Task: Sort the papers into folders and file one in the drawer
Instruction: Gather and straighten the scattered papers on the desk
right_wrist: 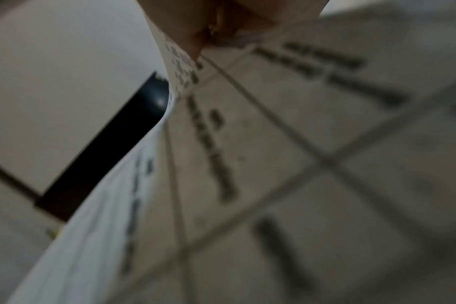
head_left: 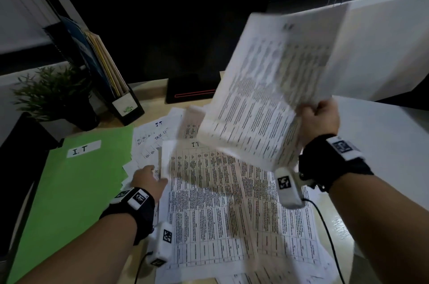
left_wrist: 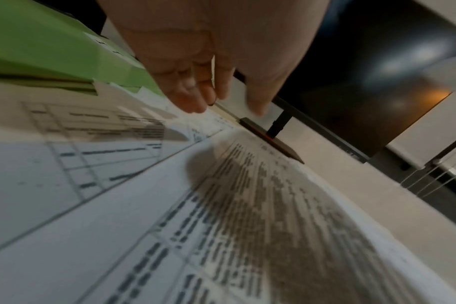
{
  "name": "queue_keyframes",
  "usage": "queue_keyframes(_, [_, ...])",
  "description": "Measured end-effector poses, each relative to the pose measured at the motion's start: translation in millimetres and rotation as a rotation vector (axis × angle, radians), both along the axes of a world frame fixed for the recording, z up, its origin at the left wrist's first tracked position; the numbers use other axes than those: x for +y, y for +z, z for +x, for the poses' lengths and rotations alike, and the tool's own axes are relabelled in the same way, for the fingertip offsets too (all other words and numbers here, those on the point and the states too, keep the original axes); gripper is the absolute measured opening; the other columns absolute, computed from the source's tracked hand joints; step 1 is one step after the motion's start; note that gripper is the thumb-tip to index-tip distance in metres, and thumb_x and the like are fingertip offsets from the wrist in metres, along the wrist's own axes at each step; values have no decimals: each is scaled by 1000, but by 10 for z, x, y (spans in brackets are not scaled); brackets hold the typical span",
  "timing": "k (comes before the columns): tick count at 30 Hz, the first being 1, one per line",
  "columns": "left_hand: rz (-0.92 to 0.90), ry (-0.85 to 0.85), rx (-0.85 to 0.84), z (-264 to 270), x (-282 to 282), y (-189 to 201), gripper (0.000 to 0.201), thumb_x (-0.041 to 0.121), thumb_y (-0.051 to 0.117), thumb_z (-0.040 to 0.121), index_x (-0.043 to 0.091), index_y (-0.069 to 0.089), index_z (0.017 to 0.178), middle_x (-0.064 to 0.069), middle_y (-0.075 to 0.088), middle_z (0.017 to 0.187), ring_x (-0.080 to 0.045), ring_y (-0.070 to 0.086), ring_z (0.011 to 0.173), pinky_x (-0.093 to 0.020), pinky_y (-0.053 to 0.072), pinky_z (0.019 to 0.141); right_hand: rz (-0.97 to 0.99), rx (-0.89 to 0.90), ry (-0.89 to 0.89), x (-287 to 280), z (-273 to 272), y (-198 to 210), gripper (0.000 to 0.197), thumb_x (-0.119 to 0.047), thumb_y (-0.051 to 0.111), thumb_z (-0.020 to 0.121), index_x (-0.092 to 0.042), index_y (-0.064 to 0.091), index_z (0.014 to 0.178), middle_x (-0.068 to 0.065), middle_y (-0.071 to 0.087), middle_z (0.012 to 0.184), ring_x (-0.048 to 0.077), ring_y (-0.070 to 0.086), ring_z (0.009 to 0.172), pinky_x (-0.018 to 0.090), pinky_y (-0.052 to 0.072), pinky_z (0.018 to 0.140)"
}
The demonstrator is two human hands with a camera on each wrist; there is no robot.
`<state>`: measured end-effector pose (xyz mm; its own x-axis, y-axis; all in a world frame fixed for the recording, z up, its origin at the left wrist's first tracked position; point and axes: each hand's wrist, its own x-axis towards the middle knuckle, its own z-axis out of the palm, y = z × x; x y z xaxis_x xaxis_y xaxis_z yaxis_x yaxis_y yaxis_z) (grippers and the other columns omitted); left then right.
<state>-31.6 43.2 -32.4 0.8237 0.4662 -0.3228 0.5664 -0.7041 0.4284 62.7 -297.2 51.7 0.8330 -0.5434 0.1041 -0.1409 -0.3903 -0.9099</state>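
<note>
Right hand [head_left: 318,119] gripping raised printed sheets [head_left: 267,88], centre right of frame. Left hand [head_left: 148,179] reaching, fingers loosely extended, touching loose papers [head_left: 209,202] at lower centre, beside green folder [head_left: 76,190] at lower left.

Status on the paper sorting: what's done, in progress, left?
Done: little that shows; the green folder marked I.T lies shut on the desk. In hand: the right hand grips a raised sheaf of sheets; the left hand reaches the loose papers. Left: most papers unsorted, nothing filed; no drawer in view.
</note>
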Motion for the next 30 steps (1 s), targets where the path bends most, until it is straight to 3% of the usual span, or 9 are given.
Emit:
queue_keyframes(3, [-229,50,-122,21,-85,111,49,39,49,95,11,45,136,-13,50,136,-29,53,116,-42,41,103,-37,186,237,240,-209,-277,13,-17,58,88,-9,49,83,1,46,64,23,45,66,33,22,53])
queue_keyframes(7, [-909,163,133,-34,-343,142,44,49,34,98,16,48,123,-15,60,122,-30,60,107,-43,49,92,-91,410,477,427,-518,-693,27,-17,60,89,-17,42,68,-2,48,62,17,46,56,22,29,46])
queue_keyframes(11, [-669,-20,172,-190,-359,-186,44,30,70,78,14,54,116,-7,68,111,-30,66,96,-51,55,83,-188,576,573,449,-639,-896,19,-27,61,89,-17,49,78,-1,55,71,15,52,63,22,41,53])
queue_keyframes(13, [-675,51,114,-221,-354,-275,37,11,67,80,9,56,114,-14,67,109,-35,66,95,-55,54,82,-247,600,512,362,-616,-872,16,-34,60,89,-19,55,90,-1,60,84,15,57,72,25,48,63])
queue_keyframes(17, [-687,117,37,-231,-363,-354,20,-2,57,88,4,55,108,-18,66,107,-34,65,89,-44,57,74,-546,812,286,88,-470,-862,61,-49,66,79,-20,44,129,10,44,131,32,45,118,43,42,96])
queue_keyframes(20, [-639,95,43,-221,-382,-358,23,0,59,88,10,52,108,-12,65,104,-30,64,87,-38,57,70,-426,974,246,-15,-393,-912,91,-49,79,66,-9,33,133,16,40,131,35,48,116,40,46,92])
queue_keyframes(24, [-641,66,59,-218,-360,-373,25,4,62,87,18,53,106,-9,65,106,-30,64,92,-40,57,77,-345,928,364,-72,-367,-934,58,-28,77,75,1,49,116,10,59,89,22,57,75,23,43,56])
queue_keyframes(27, [-649,76,66,-220,-331,-379,23,4,63,87,17,55,103,-12,65,107,-34,64,95,-47,56,80,-334,762,439,-24,-397,-950,19,-22,68,82,-8,56,79,7,55,72,20,50,62,22,39,53])
queue_keyframes(30, [-623,78,28,-222,-251,-426,22,3,63,84,17,55,99,-13,66,105,-36,64,96,-55,53,83,-324,586,400,28,-429,-852,35,-23,66,83,-14,42,59,4,46,59,20,47,57,23,34,51])
